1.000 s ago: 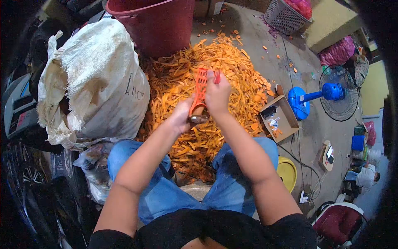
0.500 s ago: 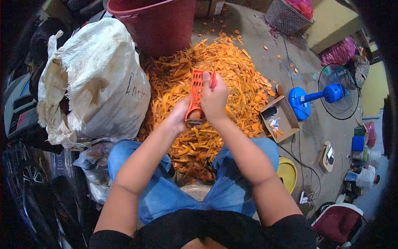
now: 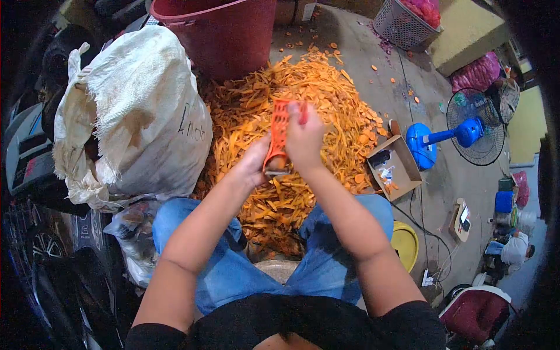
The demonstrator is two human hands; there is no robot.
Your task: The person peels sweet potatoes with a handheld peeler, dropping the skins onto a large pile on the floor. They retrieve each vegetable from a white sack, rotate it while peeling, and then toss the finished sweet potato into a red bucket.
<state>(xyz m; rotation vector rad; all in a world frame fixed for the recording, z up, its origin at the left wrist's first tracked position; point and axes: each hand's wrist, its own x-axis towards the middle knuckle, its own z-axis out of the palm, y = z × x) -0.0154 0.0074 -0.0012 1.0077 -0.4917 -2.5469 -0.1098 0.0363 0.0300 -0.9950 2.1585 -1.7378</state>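
My right hand (image 3: 306,140) is closed round a red-orange peeler (image 3: 280,125) with a slotted plastic body. Its metal edge lies at the lower end, toward me. Just above that edge, a rounded orange-brown piece of carrot (image 3: 278,160) shows in the peeler's opening. My left hand (image 3: 255,158) is closed against the left side of the peeler, holding the carrot, most of which is hidden. Both hands are over a big heap of orange carrot peelings (image 3: 332,111), which spreads on the floor between my knees and beyond.
At left stands a white woven sack (image 3: 146,105), with a dark red tub (image 3: 221,41) behind the heap. To the right are a cardboard box (image 3: 402,166), a blue fan (image 3: 423,143), a yellow lid (image 3: 406,245) and cables. A grey basket (image 3: 402,26) stands at the back. Another person (image 3: 516,254) sits far right.
My right hand has shifted slightly right and down and is blurred by motion. The peeler has tilted a little with it. My left hand stays nearly in place.
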